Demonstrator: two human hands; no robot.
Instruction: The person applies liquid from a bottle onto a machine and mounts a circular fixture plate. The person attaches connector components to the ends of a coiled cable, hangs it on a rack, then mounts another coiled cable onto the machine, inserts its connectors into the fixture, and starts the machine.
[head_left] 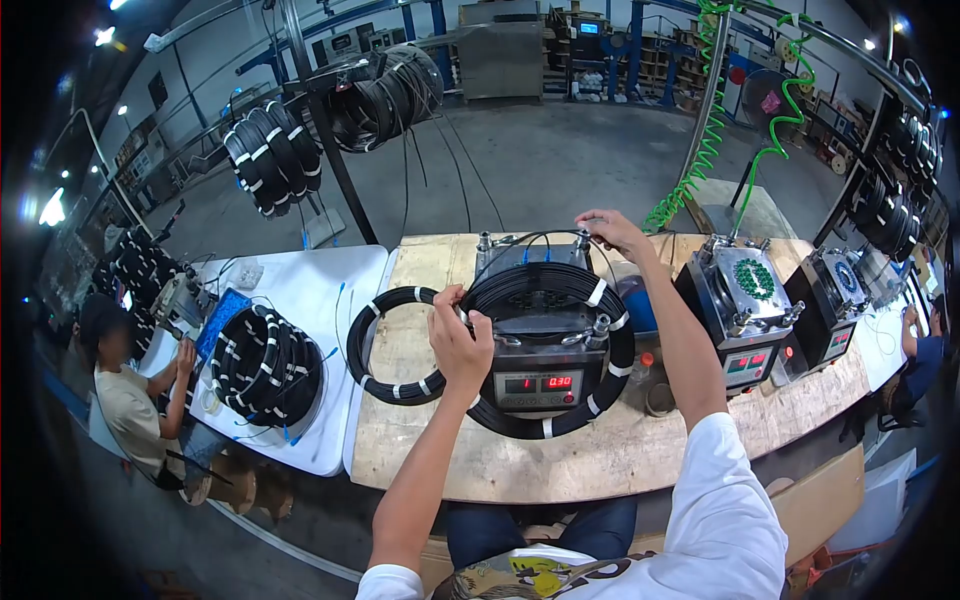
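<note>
A large coil of black cable bound with white tape leans around a metal polishing-type machine whose red display reads 1 and 0.30. My left hand is closed around the coil's left side. At the machine's back right corner, my right hand has its fingers pinched beside a metal post; what they hold is too small to make out. A thin black cable strand arches over the machine top towards those fingers. Blue connectors show at its back. A second cable coil lies flat to the left, touching the first.
Two similar machines stand to the right on the wooden table. A white table on the left bears stacked coils. A co-worker sits far left, another person far right. Green air hoses hang beyond.
</note>
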